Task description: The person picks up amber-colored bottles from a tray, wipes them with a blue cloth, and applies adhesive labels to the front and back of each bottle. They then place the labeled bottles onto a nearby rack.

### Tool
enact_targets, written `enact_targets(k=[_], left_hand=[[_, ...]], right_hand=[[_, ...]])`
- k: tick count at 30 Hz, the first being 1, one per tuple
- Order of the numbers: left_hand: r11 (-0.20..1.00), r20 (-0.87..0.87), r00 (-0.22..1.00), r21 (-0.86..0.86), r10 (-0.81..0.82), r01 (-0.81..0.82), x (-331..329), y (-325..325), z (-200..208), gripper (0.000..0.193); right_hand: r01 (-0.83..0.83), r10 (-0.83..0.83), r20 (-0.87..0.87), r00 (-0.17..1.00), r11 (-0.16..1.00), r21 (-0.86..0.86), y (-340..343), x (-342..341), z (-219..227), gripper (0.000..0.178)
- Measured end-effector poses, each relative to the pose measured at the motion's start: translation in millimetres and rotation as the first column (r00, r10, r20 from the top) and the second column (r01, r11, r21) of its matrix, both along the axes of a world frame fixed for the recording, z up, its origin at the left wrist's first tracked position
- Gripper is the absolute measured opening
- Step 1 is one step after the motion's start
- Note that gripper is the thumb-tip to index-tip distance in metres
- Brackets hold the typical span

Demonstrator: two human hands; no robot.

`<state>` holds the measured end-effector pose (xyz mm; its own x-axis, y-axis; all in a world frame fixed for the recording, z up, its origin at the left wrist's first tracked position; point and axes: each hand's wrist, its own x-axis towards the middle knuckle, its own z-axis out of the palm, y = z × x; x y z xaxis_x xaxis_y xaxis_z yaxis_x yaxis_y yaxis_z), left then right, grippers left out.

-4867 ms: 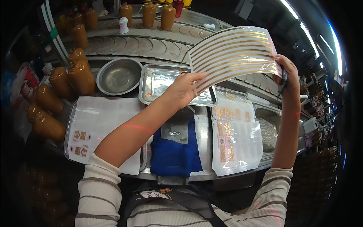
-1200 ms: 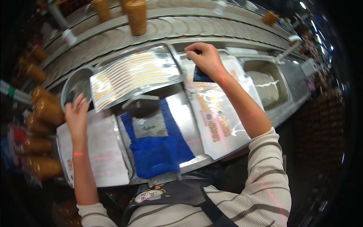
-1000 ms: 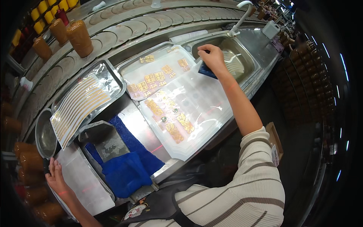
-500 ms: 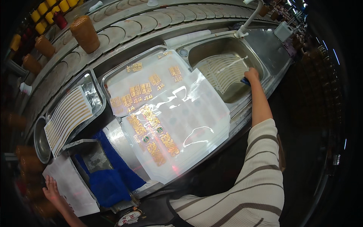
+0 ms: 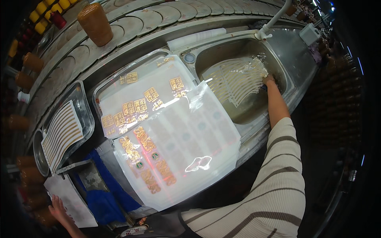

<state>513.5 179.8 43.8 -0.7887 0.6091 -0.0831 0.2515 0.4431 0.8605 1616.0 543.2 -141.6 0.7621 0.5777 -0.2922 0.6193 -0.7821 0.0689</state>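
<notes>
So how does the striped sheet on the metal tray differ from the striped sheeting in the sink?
The striped sheet lies on the metal tray, overhanging its edge, while the striped sheeting appears to lie in water in the sink. The sheet looks bright white between stripes; the sheeting looks duller and greyer. The right hand is at the sheeting's edge; no hand is at the sheet. Both carry rows of near-parallel stripes.

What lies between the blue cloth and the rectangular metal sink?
The head view shows flat white sheets with gold designs reaching to the rectangular metal sink and, beside the blue cloth, a narrow strip of metal counter.
</notes>
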Motion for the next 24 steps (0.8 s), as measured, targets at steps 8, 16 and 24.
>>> enact_targets(k=[8,16,24], left_hand=[[0.998,0.027,0.999,0.056,-0.030,0.028,6.7,14.3,2.1,0.036],[0.997,0.017,1.000,0.077,0.001,-0.003,18.7,7.3,13.8,0.029],[0.998,0.058,0.998,0.058,-0.025,0.022,15.2,18.2,-19.9,0.028]], right_hand=[[-0.024,0.022,-0.019,1.000,0.995,-0.099,-1.8,-4.2,6.6,0.088],[-0.171,0.171,0.013,0.985,0.981,0.095,5.3,-48.3,14.5,0.069],[-0.247,0.385,-0.256,0.887,0.862,0.442,2.1,-1.6,-22.2,0.039]])
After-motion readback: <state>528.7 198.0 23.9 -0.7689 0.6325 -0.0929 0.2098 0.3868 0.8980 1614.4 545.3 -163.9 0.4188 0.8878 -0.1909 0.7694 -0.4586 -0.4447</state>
